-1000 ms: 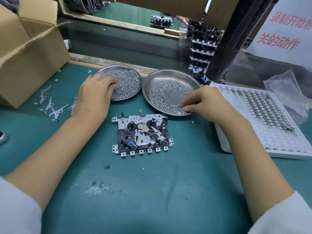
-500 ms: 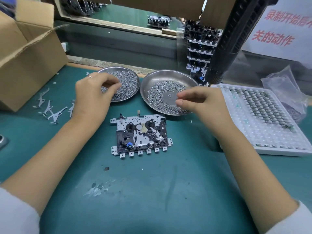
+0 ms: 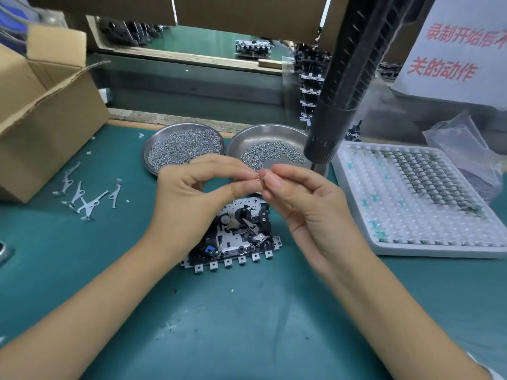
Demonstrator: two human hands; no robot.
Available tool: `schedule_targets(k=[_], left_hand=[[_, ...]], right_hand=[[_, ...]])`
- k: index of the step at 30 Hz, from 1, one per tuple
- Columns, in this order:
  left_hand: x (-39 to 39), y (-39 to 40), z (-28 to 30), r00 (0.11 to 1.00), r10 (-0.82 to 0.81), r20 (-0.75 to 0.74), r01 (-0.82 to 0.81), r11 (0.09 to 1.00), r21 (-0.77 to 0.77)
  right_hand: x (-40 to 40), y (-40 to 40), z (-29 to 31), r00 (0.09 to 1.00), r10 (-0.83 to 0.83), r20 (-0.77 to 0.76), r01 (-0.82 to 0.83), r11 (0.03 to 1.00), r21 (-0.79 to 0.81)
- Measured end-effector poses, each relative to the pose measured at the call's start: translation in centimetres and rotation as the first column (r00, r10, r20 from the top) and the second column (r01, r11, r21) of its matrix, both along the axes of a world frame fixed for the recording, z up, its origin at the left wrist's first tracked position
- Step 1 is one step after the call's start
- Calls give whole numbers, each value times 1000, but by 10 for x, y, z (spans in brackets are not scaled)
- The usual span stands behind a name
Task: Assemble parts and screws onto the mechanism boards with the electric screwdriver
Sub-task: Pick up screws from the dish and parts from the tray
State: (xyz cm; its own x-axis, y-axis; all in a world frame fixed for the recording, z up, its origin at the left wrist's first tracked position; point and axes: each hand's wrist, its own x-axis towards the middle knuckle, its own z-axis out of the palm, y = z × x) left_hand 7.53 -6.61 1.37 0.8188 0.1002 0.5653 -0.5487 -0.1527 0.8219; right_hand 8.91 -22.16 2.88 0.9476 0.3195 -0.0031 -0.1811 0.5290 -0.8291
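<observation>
Both hands, left [image 3: 192,198] and right [image 3: 307,204], pinch something tiny between meeting fingertips above the black-and-silver mechanism board [image 3: 236,234] on the green counter [image 3: 247,325], likely readying it for fitting.

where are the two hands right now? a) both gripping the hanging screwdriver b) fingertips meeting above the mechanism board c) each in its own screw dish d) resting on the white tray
b: the left hand and right hand bring pinched fingertips together over the mechanism board, in front of the two screw dishes, with the electric screwdriver hanging untouched.
</observation>
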Motion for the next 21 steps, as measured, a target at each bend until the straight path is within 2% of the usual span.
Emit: schedule_targets(k=[5, 16, 21], left_hand=[[0, -1, -3, 999, 6, 42, -5, 1000, -12], [0, -4, -5, 999, -17, 27, 20, 992, -121], [0, -6, -5, 999, 4, 33, -1, 997, -80]], right_hand=[[-2, -1, 1, 1000, 5, 3, -5, 1000, -21], [-4, 2, -1, 1000, 14, -11, -13, 1000, 28], [-3, 2, -3, 999, -15, 31, 14, 1000, 5]])
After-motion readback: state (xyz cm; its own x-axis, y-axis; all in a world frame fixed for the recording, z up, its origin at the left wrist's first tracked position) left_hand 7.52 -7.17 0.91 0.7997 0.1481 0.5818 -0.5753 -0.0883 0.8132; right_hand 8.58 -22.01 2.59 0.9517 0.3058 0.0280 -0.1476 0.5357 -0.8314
